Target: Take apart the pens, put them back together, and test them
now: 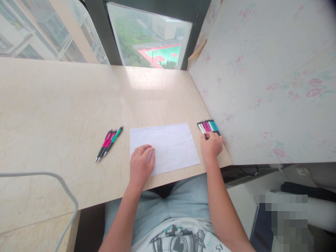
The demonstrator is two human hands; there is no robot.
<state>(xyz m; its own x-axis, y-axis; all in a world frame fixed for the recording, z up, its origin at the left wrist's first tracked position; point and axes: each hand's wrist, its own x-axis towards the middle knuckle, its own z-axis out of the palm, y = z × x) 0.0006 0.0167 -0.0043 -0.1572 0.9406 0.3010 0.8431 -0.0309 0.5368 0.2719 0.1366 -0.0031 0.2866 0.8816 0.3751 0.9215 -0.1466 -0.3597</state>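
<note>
My left hand (pixel 142 163) rests on the left part of a white sheet of paper (pixel 175 147), fingers loosely bent, thumb apart, nothing held. Small handwriting runs in lines along the sheet's top edge. Right of the paper, my right hand (pixel 212 144) has its fingers closed at the lower end of a white pen (pixel 201 128), whose black grip shows by the fingertips. That pen lies at the left end of a row of several click pens (pixel 208 125) in white, pink, purple and blue; my hand hides their lower ends.
Three pens, two pink and one green (pixel 113 140), lie left of the paper. A grey cable (pixel 63 183) loops over the table's (pixel 65 115) near left. A flowered wall (pixel 262 87) borders the right side, and a window (pixel 152 38) stands behind.
</note>
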